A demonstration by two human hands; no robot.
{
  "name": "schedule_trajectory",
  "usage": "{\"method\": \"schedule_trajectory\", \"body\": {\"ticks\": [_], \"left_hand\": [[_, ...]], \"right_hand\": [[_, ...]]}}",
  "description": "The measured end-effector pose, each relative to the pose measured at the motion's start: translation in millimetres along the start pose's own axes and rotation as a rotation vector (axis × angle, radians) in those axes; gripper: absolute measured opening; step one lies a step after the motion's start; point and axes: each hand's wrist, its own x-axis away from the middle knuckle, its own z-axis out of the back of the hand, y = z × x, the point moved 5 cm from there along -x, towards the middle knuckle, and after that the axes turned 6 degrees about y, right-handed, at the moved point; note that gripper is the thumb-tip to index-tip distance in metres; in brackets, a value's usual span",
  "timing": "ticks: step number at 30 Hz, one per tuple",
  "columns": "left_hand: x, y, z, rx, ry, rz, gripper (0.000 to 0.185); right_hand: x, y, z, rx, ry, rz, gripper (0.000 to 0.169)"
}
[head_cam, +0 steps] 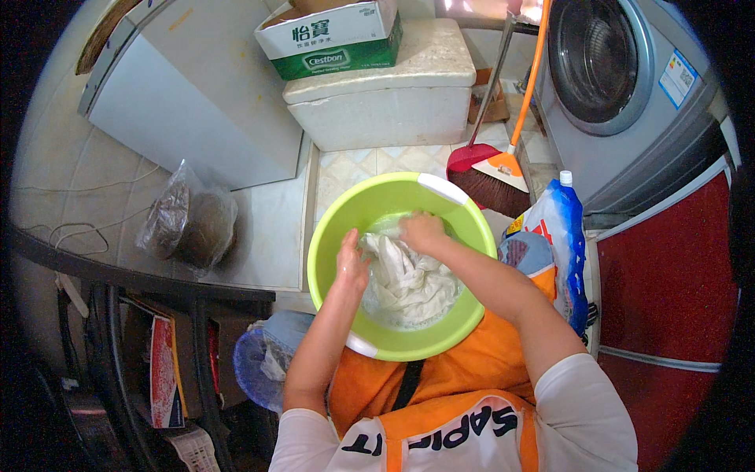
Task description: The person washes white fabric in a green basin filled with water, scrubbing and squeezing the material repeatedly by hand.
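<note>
A lime-green plastic basin (401, 351) with white grips stands in front of me, against my orange apron (472, 348). Wet, crumpled white cloth (410, 286) lies in sudsy water inside it. My left hand (353, 264) is at the basin's left inner side, fingers extended, beside the cloth's upper left edge. Toward the far side of the basin, my right hand (422, 232) bends down at the cloth's top edge. Its fingertips are hidden, so whether they grip the cloth is unclear.
A detergent pouch (571, 248) with a white cap stands right of the basin. Beyond are a broom (501, 177), a red dustpan (466, 156), a foam box (383, 112) bearing a carton (336, 44), and a washing machine (625, 112). On the left are a bagged object (203, 227) and a blue bin (253, 369).
</note>
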Motion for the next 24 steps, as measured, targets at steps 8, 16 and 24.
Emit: {"method": "schedule_trajectory", "body": {"ticks": [8,16,24], "left_hand": [[-5.5,-1.6,-1.3,0.048,-0.035,0.03,0.062],[21.0,17.7,-34.7,0.344,-0.261,0.054,0.042],[-15.6,-16.4,-17.4,0.536,-0.815,0.255,0.031]], "right_hand": [[-15.2,-14.6,-21.9,-0.96,-0.28,0.002,0.032],[14.9,-74.9,61.6,-1.649,-0.375,0.119,0.021],[63.5,-111.3,85.0,-0.815,0.302,0.605,0.011]]}}
